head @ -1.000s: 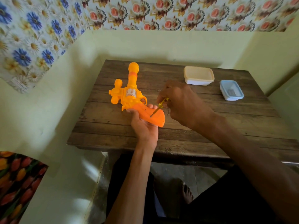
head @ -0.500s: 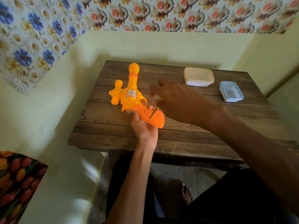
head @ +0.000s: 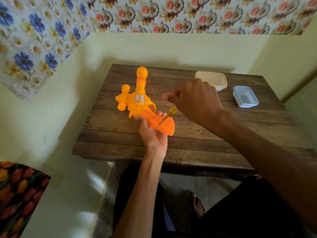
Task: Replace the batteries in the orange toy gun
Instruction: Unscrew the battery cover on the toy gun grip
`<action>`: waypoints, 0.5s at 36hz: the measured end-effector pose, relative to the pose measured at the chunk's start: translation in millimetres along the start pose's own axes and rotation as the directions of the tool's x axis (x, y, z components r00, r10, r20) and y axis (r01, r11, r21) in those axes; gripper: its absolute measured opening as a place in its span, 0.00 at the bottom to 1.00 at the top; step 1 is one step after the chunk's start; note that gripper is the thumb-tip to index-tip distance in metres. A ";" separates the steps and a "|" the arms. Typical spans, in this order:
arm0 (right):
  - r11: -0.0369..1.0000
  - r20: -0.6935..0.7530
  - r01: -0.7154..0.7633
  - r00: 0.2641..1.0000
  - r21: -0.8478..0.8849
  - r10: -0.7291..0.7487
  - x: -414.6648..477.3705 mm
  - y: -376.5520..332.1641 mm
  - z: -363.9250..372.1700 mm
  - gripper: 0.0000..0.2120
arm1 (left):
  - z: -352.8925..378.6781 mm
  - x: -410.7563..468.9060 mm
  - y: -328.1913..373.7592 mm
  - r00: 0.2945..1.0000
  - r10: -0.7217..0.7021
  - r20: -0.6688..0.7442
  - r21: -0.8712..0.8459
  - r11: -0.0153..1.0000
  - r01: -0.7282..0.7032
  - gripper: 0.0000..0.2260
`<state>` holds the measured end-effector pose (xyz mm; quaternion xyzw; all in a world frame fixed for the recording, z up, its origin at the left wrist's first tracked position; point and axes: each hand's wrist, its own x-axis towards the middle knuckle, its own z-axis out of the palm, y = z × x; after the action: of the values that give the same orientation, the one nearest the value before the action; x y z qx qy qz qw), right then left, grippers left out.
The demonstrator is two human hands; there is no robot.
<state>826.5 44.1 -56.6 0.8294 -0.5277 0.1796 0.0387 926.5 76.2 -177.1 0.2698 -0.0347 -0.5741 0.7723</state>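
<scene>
Regripping screwdriver [head: 172, 110], right hand [head: 197, 98] higher

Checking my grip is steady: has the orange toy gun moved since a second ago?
No; the toy gun stays over the same wooden table planks.

Cream tub [head: 212, 80], blue-lidded box [head: 245, 96], table [head: 205, 134].

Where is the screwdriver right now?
Head view, centre: the right hand holds the screwdriver, tip on the grip of the orange toy gun held by the left hand.
</scene>
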 end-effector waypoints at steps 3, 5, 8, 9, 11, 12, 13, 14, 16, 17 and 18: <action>0.966 -0.018 -0.212 0.976 0.145 0.217 -3.3 19.2 5.5 0.29 | -3.1 1.4 -1.0 1.000 -0.014 0.012 0.002 1.000 0.014 0.28; 0.918 0.010 -0.320 0.945 0.235 0.327 -7.2 33.6 11.6 0.30 | -4.5 2.2 -1.5 0.999 -0.023 0.039 0.009 1.000 0.023 0.27; 0.818 0.092 -0.385 0.919 0.427 0.384 -17.5 48.6 19.9 0.28 | -5.3 3.1 -2.8 0.997 -0.014 0.075 0.025 1.000 0.012 0.26; 0.800 0.109 -0.380 0.921 0.465 0.374 -20.8 51.2 21.8 0.27 | -5.5 3.3 -3.5 0.996 -0.010 0.086 0.030 1.000 0.007 0.26; 0.823 0.097 -0.334 0.940 0.459 0.328 -25.6 51.6 23.5 0.25 | -6.1 3.7 -4.9 0.995 -0.006 0.100 0.039 0.999 0.002 0.26; 0.843 0.076 -0.303 0.950 0.445 0.301 -26.9 50.4 23.8 0.24 | -6.5 4.3 -5.6 0.995 -0.004 0.098 0.041 0.999 0.000 0.26; 0.859 0.052 -0.271 0.960 0.435 0.277 -27.1 49.0 24.0 0.24 | -6.6 4.8 -6.0 0.995 -0.002 0.096 0.041 0.999 -0.001 0.26; 0.873 0.026 -0.238 0.968 0.425 0.251 -26.8 47.1 24.0 0.24 | -6.4 5.2 -6.3 0.996 -0.003 0.093 0.041 0.999 -0.001 0.26; 0.900 -0.014 -0.187 0.978 0.394 0.209 -24.9 41.4 23.2 0.24 | -5.7 5.7 -6.9 0.996 -0.006 0.084 0.047 0.999 0.002 0.27; 0.911 -0.026 -0.172 0.980 0.376 0.196 -23.6 37.9 22.7 0.24 | -5.8 6.0 -7.1 0.997 -0.008 0.078 0.052 0.999 0.004 0.28; 0.922 -0.037 -0.156 0.983 0.355 0.181 -22.2 34.4 21.9 0.25 | -5.7 6.2 -7.2 0.997 -0.010 0.072 0.058 0.998 0.005 0.28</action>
<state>793.2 42.5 -88.8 0.7678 -0.5549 0.3019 -0.1070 924.4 71.3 -186.8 0.2711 -0.0779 -0.5851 0.7603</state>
